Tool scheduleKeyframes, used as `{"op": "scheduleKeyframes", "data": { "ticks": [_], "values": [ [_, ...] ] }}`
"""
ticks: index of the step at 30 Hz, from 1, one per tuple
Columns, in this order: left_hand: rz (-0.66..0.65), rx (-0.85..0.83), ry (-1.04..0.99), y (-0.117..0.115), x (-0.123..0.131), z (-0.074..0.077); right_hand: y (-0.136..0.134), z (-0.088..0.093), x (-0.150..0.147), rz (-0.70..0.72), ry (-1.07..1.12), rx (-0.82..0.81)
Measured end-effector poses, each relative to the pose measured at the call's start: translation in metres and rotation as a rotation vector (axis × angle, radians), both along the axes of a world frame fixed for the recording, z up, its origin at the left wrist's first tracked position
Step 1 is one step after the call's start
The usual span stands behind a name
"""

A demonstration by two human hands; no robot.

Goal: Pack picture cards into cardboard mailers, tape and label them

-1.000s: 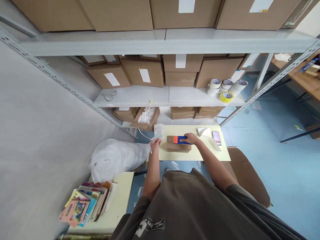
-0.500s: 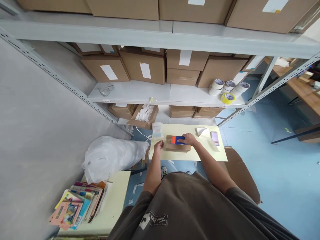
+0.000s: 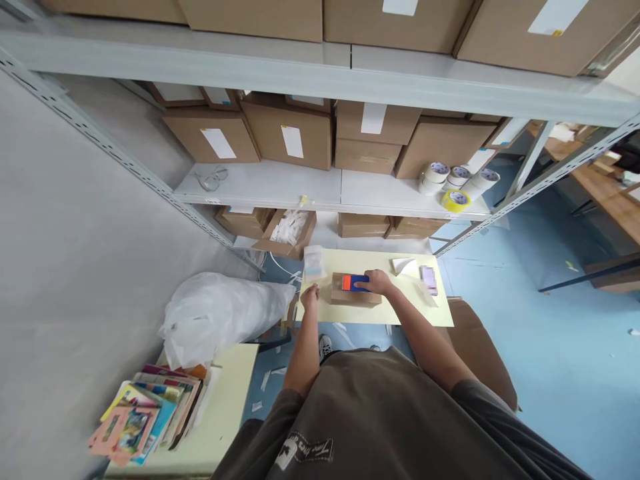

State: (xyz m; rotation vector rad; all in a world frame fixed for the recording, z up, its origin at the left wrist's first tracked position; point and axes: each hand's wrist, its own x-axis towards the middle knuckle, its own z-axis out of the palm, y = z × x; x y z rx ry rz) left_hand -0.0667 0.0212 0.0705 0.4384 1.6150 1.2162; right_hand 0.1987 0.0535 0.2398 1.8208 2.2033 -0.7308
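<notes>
Closest, across the bottom, a dark shirt point(image 3: 390, 413), cut off by the lower edge and covering part of the floor. Just beyond, the left grip point(image 3: 310, 295), curled nearly closed, near the left end of a brown box point(image 3: 353, 300) but apart from it; impossible to tell whether holding anything, with the palm turned out of sight. Opposite, the right grip point(image 3: 379, 282), closed around the blue end of a tool point(image 3: 351, 282), orange end pointing left, over the box's top. Not clear whether resting on the lid or just above it. Probably light, stiff and smooth, so a little slippery; best taken by the blue body, clear of the orange end in case of a blade, too small to make out. Underneath, the box, flat on the pale surface point(image 3: 345, 260). Likely stiff at the edges, softer mid-panel; best held by both ends. Impossible to judge for weight, with contents hidden. Farther back, left, a white packet point(image 3: 314, 260), soft-looking, contents unclear; right, a card point(image 3: 429, 281), pixelated past reading. Farthest, on the shelf point(image 3: 300, 183), tape rolls point(image 3: 433, 175) and cartons point(image 3: 315, 137), with labels unreadable.
</notes>
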Motion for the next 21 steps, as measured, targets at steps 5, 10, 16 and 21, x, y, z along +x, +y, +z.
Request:
{"op": "scheduleKeyframes", "data": {
  "ticks": [5,10,16,21],
  "values": [
    [-0.063,-0.217,-0.19,0.009,-0.002,0.018,0.003,-0.005,0.0,-0.001,0.01,-0.003],
    [-0.08,-0.173,-0.242,0.011,0.016,0.022,0.004,-0.005,0.0,0.005,0.013,-0.012],
    [-0.019,-0.119,-0.28,0.012,0.021,0.017,0.004,-0.003,0.0,0.009,0.023,-0.019],
    [-0.047,-0.069,-0.261,0.012,0.021,0.013,0.004,-0.004,0.001,0.01,0.034,-0.019]
  ]
}}
